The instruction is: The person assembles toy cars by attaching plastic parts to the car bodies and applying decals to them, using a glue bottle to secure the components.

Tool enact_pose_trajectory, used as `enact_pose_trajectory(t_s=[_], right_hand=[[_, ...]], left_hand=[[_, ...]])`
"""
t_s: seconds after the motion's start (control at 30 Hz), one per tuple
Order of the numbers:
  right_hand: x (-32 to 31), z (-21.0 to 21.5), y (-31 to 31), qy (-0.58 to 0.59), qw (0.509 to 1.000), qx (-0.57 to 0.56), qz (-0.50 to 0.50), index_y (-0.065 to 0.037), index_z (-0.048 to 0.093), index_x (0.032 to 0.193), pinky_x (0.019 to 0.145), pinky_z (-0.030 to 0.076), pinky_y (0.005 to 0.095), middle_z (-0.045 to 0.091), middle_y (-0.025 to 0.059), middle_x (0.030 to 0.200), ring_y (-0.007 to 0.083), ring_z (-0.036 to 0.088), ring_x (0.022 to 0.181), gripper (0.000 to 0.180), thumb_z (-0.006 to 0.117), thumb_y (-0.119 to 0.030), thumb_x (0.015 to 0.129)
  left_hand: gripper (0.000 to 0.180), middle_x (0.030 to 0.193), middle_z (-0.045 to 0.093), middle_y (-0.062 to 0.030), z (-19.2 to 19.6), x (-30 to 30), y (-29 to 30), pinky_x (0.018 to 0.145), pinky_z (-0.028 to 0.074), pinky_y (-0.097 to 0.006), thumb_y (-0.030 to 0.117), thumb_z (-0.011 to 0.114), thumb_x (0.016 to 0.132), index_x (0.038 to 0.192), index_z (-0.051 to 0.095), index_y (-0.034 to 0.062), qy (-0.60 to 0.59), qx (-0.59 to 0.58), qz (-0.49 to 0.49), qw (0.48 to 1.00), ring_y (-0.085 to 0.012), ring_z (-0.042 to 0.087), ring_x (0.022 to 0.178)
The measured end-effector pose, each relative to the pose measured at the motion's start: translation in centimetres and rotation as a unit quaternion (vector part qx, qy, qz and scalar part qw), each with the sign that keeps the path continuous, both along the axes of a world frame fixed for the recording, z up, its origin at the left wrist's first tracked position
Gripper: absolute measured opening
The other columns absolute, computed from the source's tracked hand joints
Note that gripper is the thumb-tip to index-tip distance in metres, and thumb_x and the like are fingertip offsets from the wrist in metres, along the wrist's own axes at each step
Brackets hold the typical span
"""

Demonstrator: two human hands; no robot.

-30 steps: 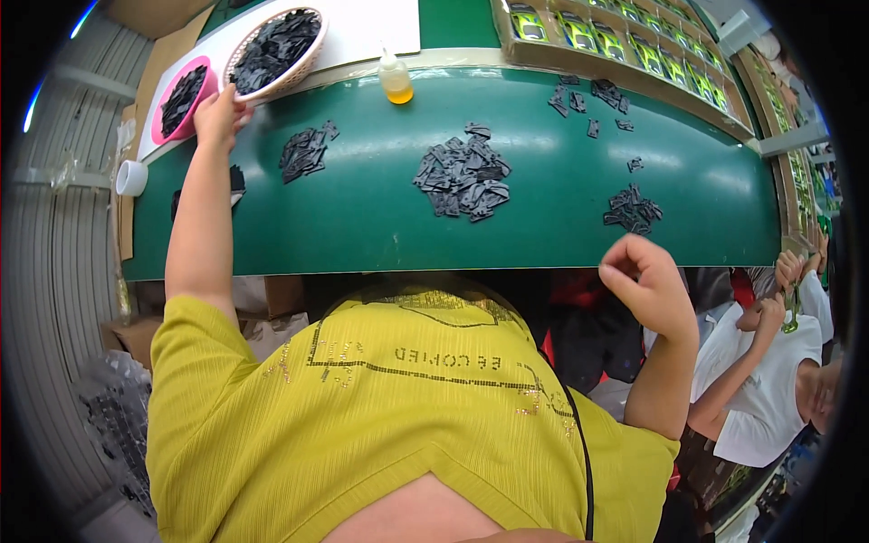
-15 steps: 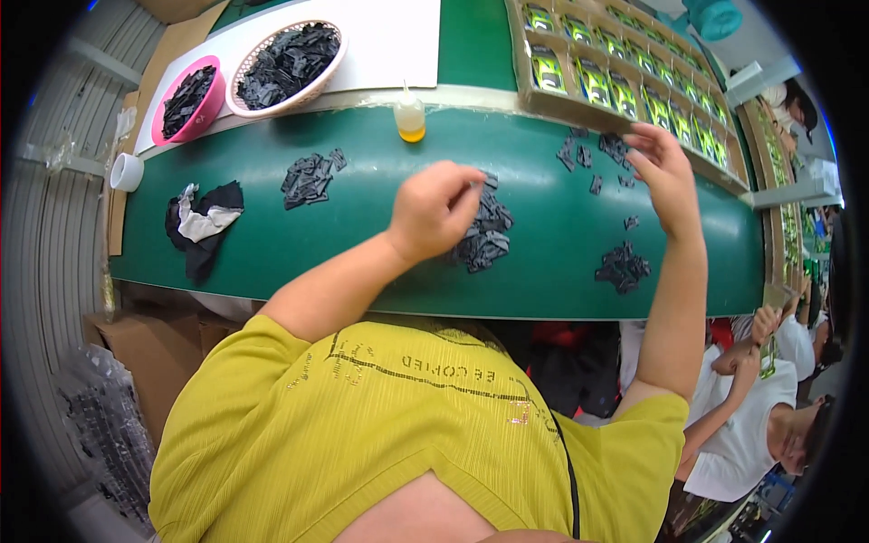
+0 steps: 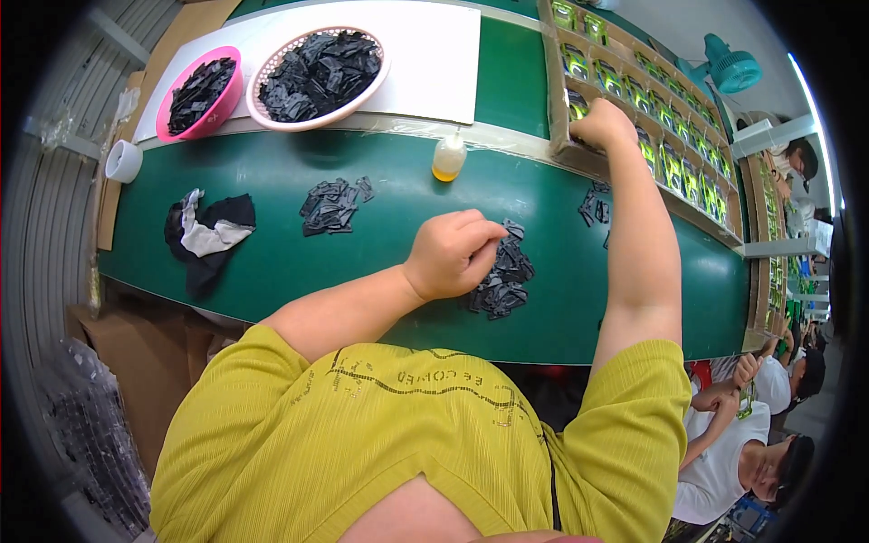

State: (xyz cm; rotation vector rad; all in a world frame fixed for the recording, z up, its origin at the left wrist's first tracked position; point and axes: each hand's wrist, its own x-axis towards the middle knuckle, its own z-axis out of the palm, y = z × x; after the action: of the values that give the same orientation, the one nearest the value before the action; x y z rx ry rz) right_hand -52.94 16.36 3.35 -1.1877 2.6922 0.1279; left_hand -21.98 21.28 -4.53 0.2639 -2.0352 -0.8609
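Observation:
My left hand (image 3: 457, 254) is closed in a pinch beside a pile of small black plastic pieces (image 3: 505, 288) on the green table. Whatever its fingertips hold is too small to make out. Stretched far forward, my right hand (image 3: 608, 126) dips curled fingers into the near-left compartment of a divided cardboard box (image 3: 587, 159). Green-and-black packed items (image 3: 609, 78) fill its compartments. The right fingertips are partly hidden, so what they grip is unclear. Near my right forearm lie a few scattered black pieces (image 3: 594, 207), partly covered by the arm.
A pink bowl (image 3: 237, 89) and a pale basket (image 3: 385, 74), both full of black pieces, stand at the back left. A bottle of yellow liquid (image 3: 448, 158), another black pile (image 3: 331, 206), a cloth (image 3: 217, 237) and a white roll (image 3: 124, 161) share the table. Co-workers (image 3: 738, 452) sit at right.
My right hand has moved forward and left, from open above the right-hand pieces into the cardboard box. My left hand stays pinched by the pile. The whole view has shifted.

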Motion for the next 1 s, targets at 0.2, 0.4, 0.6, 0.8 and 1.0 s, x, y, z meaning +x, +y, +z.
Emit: enact_pose_trajectory(t_s=[0.2,0.4,0.6,0.8,1.0], right_hand=[[-4.9,1.7,8.2,-0.363,0.841,-0.393,-0.083,-0.006,0.069,0.114,0.071,0.047,0.0311,0.067,0.0029,0.098,0.014,0.061,0.083,0.046,0.076,-0.038,0.081],[4.2,0.6,22.9,-0.672,0.635,-0.38,-0.003,0.007,0.048,0.137,0.069,0.059,0.0303,0.064,0.0214,0.118,0.0201,0.069,0.085,0.061,0.057,-0.035,0.094],[13.6,-3.8,32.2,-0.802,0.479,-0.337,-0.114,0.007,0.061,0.121,0.065,0.059,0.0329,0.069,0.0156,0.102,0.0197,0.068,0.076,0.045,0.064,-0.026,0.091],[12.2,-6.4,36.8,-0.57,0.686,-0.395,-0.221,-0.002,0.069,0.095,0.058,0.049,0.0215,0.07,0.0036,0.082,0.0092,0.062,0.065,0.025,0.064,-0.026,0.098],[10.2,-8.7,36.4,-0.233,0.838,-0.441,-0.223,-0.002,0.067,0.089,0.064,0.05,0.0269,0.069,0.0052,0.08,0.0121,0.063,0.068,0.029,0.079,-0.028,0.086]], left_hand=[[0.014,0.073,0.061,-0.0115,0.4,-0.3,-0.4,0.055,0.048,-0.035,-0.003,0.068,0.077,0.09,0.068,0.0033,0.025,-0.006,0.015,1.0,-0.0289,0.059,0.061],[0.027,0.1,0.063,-0.0115,0.6,-0.2,1.0,0.077,0.052,-0.041,0.004,0.072,0.075,0.101,0.069,0.0082,0.029,-0.085,0.039,0.995,-0.0326,0.063,0.091],[0.061,0.118,0.061,-0.0091,2.8,-2.0,7.5,0.095,0.047,-0.046,0.019,0.075,0.071,0.13,0.06,0.02,-0.035,-0.266,-0.141,0.953,-0.0267,0.06,0.106],[0.07,0.108,0.063,-0.0085,2.2,-2.5,9.8,0.083,0.052,-0.042,0.02,0.081,0.066,0.131,0.057,0.0117,-0.256,-0.188,-0.276,0.907,-0.0295,0.062,0.098],[0.058,0.106,0.063,-0.0116,2.6,-3.8,10.4,0.083,0.052,-0.042,0.026,0.081,0.073,0.121,0.055,0.0078,-0.332,-0.13,-0.19,0.915,-0.0323,0.061,0.1]])
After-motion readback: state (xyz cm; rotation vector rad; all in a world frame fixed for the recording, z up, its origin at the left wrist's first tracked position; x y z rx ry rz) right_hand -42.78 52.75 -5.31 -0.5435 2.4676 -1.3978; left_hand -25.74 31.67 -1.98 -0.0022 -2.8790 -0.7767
